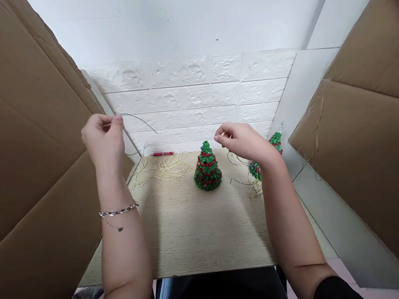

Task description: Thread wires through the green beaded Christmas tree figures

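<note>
My left hand (104,137) is raised at the left, thumb and fingers pinched on a thin dark wire (140,120) that curves out to the right and ends in the air. My right hand (238,139) is up to the right of centre, its thumb and fingertips brought together; whatever it may hold is too small to make out. Just left of and below those fingertips, a small green beaded tree (207,169) with red garlands stands upright on the table (207,232). Behind my right wrist is a second green tree (276,139) with a clear top, partly hidden.
Yellowish cords (162,169) lie loosely at the back left beside a red pen-like object (163,154). Dark wires lie near the second tree. Large cardboard panels (27,136) flank both sides, and a white brick-patterned wall (181,97) closes the back.
</note>
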Tool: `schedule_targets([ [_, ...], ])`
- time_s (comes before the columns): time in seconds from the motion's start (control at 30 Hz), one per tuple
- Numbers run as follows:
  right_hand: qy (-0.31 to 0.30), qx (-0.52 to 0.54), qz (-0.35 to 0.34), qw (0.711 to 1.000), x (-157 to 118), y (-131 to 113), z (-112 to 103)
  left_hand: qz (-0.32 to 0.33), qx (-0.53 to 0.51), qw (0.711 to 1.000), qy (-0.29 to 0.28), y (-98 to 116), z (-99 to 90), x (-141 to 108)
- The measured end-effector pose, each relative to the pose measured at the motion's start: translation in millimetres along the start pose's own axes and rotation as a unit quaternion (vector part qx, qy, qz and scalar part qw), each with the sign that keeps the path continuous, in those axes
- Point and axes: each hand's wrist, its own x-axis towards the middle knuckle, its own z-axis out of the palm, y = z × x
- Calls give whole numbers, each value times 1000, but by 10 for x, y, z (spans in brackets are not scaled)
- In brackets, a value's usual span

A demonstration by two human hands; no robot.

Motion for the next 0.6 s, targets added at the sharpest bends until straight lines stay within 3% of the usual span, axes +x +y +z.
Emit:
schedule_targets([
  [0.07,46,10,-22,999,12,-14,26,55,-98,993,46,225,12,-56],
  [0.13,84,22,-40,995,28,-29,65,104,-185,976,43,416,33,-138],
  [0.2,108,34,-56,992,49,-38,115,112,-243,964,-4,569,51,-231],
  [0.3,123,44,-79,988,85,-37,188,100,-284,944,-132,733,57,-358],
  [0.43,100,35,-88,990,115,-25,226,77,-245,934,-248,847,61,-463],
  [0.6,-13,93,-51,994,93,-47,188,57,-193,941,-273,818,109,-483],
])
